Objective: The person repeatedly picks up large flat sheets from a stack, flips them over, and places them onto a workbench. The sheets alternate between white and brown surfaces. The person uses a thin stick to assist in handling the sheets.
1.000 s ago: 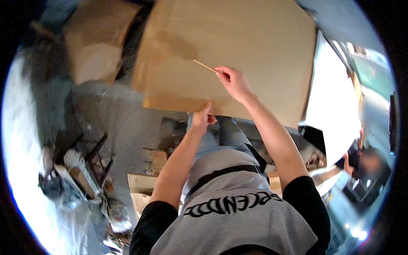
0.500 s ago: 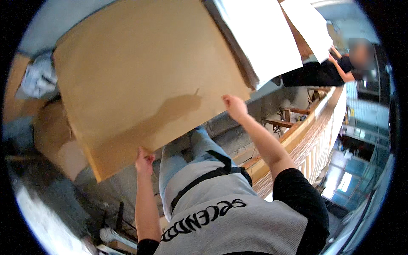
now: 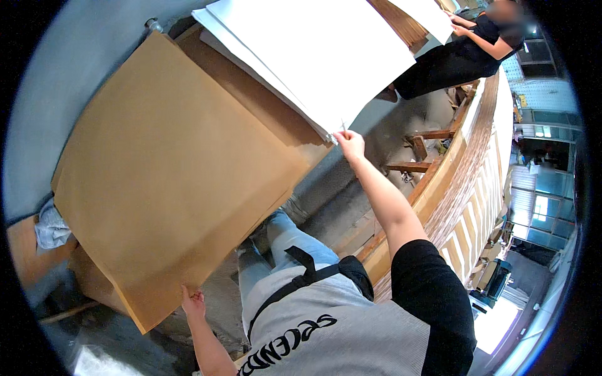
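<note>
A large brown paper sheet spreads over the left and middle, with layered edges showing along its near side. My left hand is closed at its near edge, thumb on top and fingers at the rim. Beyond it, partly over more brown sheets, lies a stack of white sheets. My right hand reaches to the near corner of this stack, fingers pinched together on a white corner. A thin pale tip stands up beside the fingertips; what it is I cannot make out.
A person in black at the far right holds another white sheet. A long wooden hull-like frame with striped planking curves along the right. A crumpled grey-white cloth lies at the left. A pipe end juts near the wall.
My right hand has gone from the brown sheet's edge to the white stack's corner. My left hand and the brown sheet's near corner have shifted left and lower in view, as the view turned.
</note>
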Demonstrator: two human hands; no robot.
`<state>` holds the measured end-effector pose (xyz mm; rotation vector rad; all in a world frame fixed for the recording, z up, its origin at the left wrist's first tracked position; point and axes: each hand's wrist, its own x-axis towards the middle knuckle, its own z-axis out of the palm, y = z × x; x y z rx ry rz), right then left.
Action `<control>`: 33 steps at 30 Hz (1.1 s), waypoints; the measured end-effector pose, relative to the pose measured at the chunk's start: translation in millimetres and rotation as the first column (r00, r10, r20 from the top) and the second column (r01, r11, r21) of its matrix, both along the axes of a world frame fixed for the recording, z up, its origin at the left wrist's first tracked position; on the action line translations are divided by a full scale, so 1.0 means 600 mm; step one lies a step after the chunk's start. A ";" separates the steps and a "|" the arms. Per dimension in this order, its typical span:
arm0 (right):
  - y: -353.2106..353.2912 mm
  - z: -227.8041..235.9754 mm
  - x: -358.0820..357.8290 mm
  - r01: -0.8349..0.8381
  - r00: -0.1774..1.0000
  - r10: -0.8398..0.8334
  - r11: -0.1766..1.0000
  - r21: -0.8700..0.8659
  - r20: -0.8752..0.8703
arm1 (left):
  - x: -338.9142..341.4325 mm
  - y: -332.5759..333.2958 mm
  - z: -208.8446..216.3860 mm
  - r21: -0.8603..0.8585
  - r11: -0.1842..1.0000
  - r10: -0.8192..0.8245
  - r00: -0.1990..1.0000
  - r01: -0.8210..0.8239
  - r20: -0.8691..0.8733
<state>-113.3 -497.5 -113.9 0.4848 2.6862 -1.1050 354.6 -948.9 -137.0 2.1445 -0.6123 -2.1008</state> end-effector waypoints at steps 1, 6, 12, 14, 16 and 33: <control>0.016 -0.011 -0.018 0.070 0.997 -0.070 0.998 0.007 0.019 | -0.003 0.002 0.004 -0.019 0.999 -0.028 1.000 0.028 0.010; 0.061 -0.076 -0.065 -0.117 0.989 0.098 0.977 0.178 0.112 | -0.031 0.018 0.043 -0.081 0.995 -0.057 0.994 0.065 0.097; 0.056 -0.086 -0.082 -0.428 0.902 0.370 0.826 0.365 0.221 | -0.006 0.008 0.034 -0.095 0.993 -0.055 0.988 0.069 0.144; 0.060 -0.083 -0.100 -0.466 0.878 0.387 0.823 0.323 0.280 | -0.016 0.012 0.044 -0.091 0.995 -0.033 0.988 0.048 0.154; 0.071 -0.093 -0.114 -0.498 0.855 0.425 0.831 0.246 0.297 | -0.024 0.016 0.051 -0.095 0.994 -0.030 0.987 0.045 0.159; 0.057 -0.079 -0.126 -0.654 0.752 0.520 0.662 0.366 0.405 | -0.041 0.034 0.065 -0.113 0.993 -0.020 0.999 0.025 0.048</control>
